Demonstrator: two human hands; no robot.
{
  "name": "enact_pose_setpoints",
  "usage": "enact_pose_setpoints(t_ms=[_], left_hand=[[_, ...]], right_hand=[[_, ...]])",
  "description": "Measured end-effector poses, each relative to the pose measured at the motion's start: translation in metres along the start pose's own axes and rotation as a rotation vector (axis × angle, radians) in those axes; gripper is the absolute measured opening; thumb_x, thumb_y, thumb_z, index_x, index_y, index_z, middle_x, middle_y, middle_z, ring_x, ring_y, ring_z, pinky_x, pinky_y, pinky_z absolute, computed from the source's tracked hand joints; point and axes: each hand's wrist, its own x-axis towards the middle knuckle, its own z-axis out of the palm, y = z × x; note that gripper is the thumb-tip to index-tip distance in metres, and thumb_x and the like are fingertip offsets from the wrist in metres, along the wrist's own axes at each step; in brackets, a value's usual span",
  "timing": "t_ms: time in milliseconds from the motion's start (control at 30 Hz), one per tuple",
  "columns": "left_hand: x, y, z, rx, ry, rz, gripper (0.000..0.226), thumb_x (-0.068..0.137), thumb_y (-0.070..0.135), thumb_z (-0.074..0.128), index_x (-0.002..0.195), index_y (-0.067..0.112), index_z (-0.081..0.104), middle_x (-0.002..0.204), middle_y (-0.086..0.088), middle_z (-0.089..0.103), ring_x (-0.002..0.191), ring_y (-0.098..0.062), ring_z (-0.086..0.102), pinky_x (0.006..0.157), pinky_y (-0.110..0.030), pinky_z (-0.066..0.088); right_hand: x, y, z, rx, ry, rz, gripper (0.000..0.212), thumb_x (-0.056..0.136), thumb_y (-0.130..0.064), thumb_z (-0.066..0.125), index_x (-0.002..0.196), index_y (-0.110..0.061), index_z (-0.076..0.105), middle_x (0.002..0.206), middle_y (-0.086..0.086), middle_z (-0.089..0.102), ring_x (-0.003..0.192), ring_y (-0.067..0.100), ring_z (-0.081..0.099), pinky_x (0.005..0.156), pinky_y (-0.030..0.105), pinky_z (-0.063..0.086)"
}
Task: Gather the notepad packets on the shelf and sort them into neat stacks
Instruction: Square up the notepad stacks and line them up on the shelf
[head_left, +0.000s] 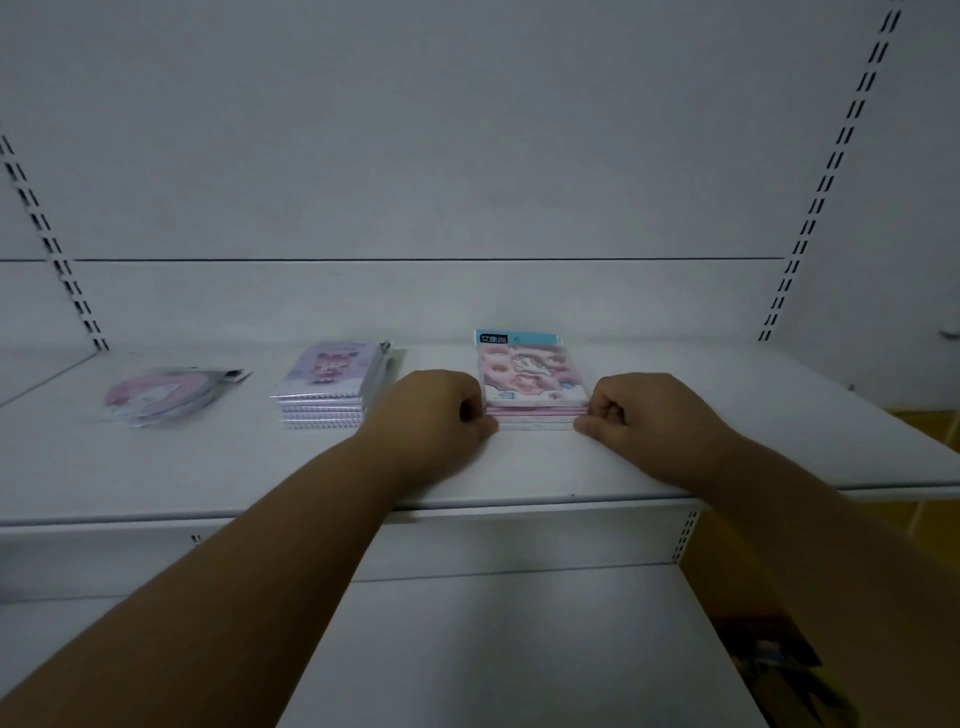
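Both hands, the left hand (436, 410) and right hand (641, 415), are lying curled, pinching the pink notepad stack (532, 382) by its near corners on the white shelf (519, 467), right of the purple stack (332, 387).

Dim, flat indoor light with a cool grey cast; no lamp or glare shows. Soft shadows sit under the forearms and beneath the white shelf (519, 467) edge. The whole picture is slightly soft; print on the packets between the hands is blurred. Wide-angle distortion bends the slotted uprights (826, 176) outward at both edges.
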Motion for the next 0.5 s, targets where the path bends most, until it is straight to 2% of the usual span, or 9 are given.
enact_pose_setpoints(t_ms=[67,133,267,500], left_hand=[[0.0011,-0.0003,-0.0011,-0.008,-0.010,-0.015,0.022,0.084,0.042,0.067,0.072,0.025,0.060,0.071,0.008,0.060,0.066,-0.006,0.054,0.058,-0.024,0.045],[0.0014,-0.0001,-0.0015,-0.012,-0.020,-0.029,0.024,0.083,0.044,0.067,0.070,0.026,0.059,0.071,0.008,0.061,0.066,-0.008,0.055,0.056,-0.022,0.042],[-0.0005,0.0003,-0.0008,-0.005,0.032,-0.051,0.031,0.083,0.057,0.059,0.074,0.027,0.057,0.070,0.007,0.060,0.065,-0.009,0.054,0.053,-0.026,0.040],[0.0008,-0.0015,0.0009,-0.004,0.027,-0.003,0.025,0.089,0.047,0.056,0.072,0.030,0.053,0.070,0.008,0.058,0.064,-0.005,0.051,0.054,-0.026,0.037]], right_hand=[[0.0004,-0.0004,-0.0012,0.018,-0.009,0.003,0.023,0.085,-0.040,0.065,0.074,-0.020,0.062,0.067,-0.010,0.056,0.064,0.006,0.049,0.054,0.021,0.034],[0.0001,-0.0008,-0.0024,0.016,-0.025,0.006,0.023,0.085,-0.041,0.064,0.075,-0.020,0.062,0.069,-0.008,0.058,0.066,0.009,0.050,0.055,0.022,0.035],[-0.0031,-0.0009,-0.0021,0.017,0.017,0.009,0.028,0.086,-0.047,0.060,0.072,-0.024,0.055,0.065,-0.008,0.055,0.063,0.007,0.049,0.052,0.024,0.031],[-0.0017,-0.0006,-0.0018,0.032,0.011,-0.021,0.024,0.093,-0.038,0.053,0.080,-0.018,0.056,0.067,-0.009,0.053,0.065,0.009,0.049,0.055,0.024,0.035]])
